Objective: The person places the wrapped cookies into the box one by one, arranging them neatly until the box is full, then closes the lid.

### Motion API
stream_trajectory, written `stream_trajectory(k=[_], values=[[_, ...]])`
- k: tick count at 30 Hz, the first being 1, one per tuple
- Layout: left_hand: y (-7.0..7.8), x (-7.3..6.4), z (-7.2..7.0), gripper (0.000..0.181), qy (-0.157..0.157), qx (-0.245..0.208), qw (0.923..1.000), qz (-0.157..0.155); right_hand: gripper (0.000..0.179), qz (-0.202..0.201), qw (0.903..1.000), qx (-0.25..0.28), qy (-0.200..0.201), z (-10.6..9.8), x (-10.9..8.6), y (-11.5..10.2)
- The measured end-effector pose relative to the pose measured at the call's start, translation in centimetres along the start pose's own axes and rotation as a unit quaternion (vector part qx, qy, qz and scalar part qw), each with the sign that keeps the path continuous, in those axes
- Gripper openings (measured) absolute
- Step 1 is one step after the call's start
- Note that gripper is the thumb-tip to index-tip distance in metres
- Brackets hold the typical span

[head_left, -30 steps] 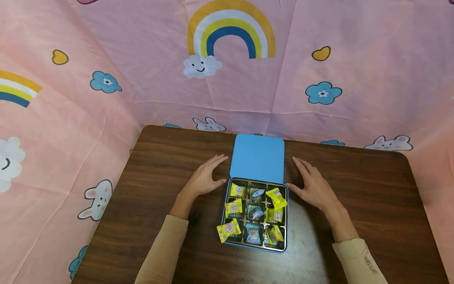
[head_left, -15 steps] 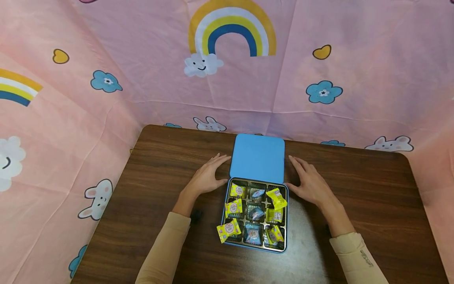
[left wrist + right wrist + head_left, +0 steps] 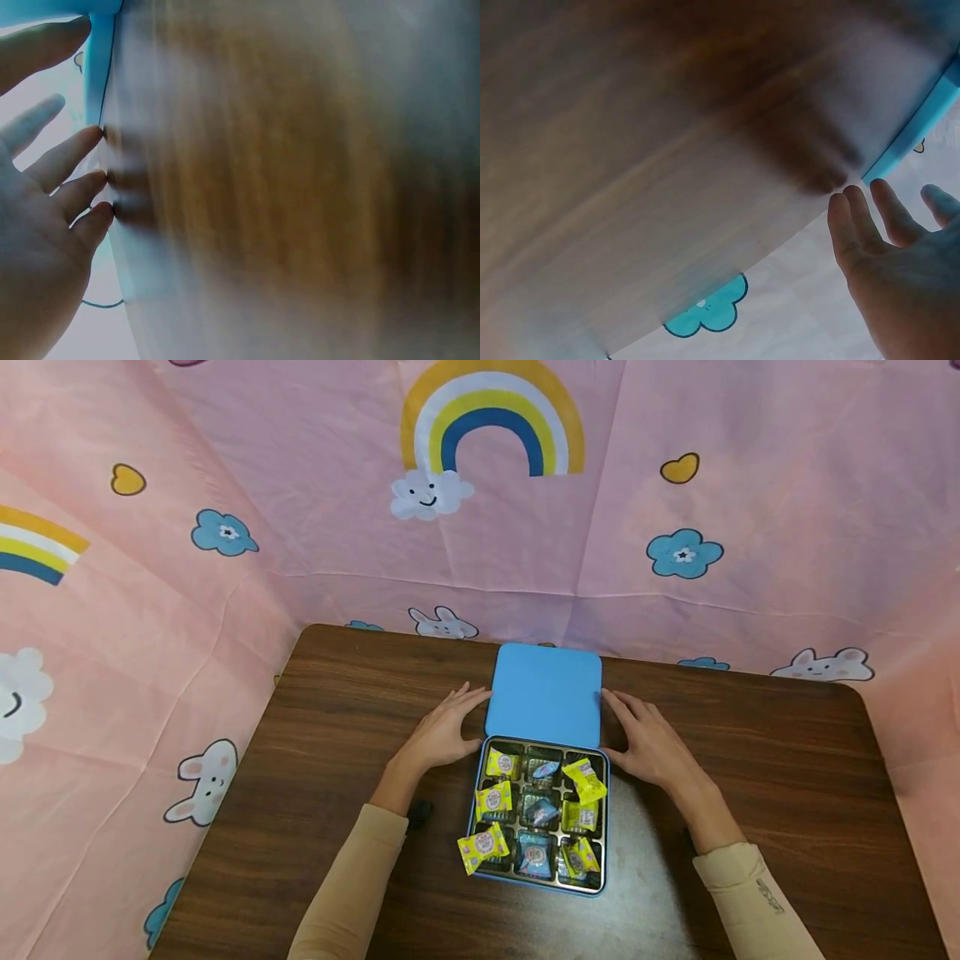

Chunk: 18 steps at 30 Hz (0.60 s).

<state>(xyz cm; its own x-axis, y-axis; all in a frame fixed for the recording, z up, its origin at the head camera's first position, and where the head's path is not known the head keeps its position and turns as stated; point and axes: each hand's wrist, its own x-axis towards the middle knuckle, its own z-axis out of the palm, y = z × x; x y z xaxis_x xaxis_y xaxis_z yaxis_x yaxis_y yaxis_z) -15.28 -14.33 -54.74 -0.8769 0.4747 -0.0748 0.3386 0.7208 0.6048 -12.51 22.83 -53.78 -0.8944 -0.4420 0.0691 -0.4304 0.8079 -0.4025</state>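
Note:
A blue hinged tin lies on the table with its lid folded back, away from the person. Its black tray has square compartments holding wrapped candies. Yellow candies fill the left and right columns, and blue candies the middle one. One yellow candy hangs over the front left rim. My left hand stands at the lid's left side, fingertips at its edge and thumb near the hinge. Mirroring it on the right is my right hand. Both hands have extended, spread fingers; the left wrist view shows the lid's side beside the fingertips.
The tin sits on a dark wood-grain table. Behind and to the left hangs a pink cloth printed with rainbows, flowers and rabbits, close to the table's far edge. A small dark object shows by the left wrist.
Both hands have moved inward, the left to the right and the right to the left, until their fingertips reach the lid's sides. The tin and candies have stayed put.

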Motion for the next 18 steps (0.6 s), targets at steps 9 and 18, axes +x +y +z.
stream_trajectory(k=[9, 18], values=[[0.0, 0.8, 0.3, 0.083, -0.006, 0.02, 0.9997, 0.016, 0.098, -0.011, 0.9999, -0.001, -0.006, 0.0, 0.6, -0.1], [0.5, 1.2, 0.3, 0.086, -0.006, 0.011, 0.9997, 0.021, 0.101, -0.017, 0.9992, -0.009, -0.036, 0.1, 1.1, 0.1]])
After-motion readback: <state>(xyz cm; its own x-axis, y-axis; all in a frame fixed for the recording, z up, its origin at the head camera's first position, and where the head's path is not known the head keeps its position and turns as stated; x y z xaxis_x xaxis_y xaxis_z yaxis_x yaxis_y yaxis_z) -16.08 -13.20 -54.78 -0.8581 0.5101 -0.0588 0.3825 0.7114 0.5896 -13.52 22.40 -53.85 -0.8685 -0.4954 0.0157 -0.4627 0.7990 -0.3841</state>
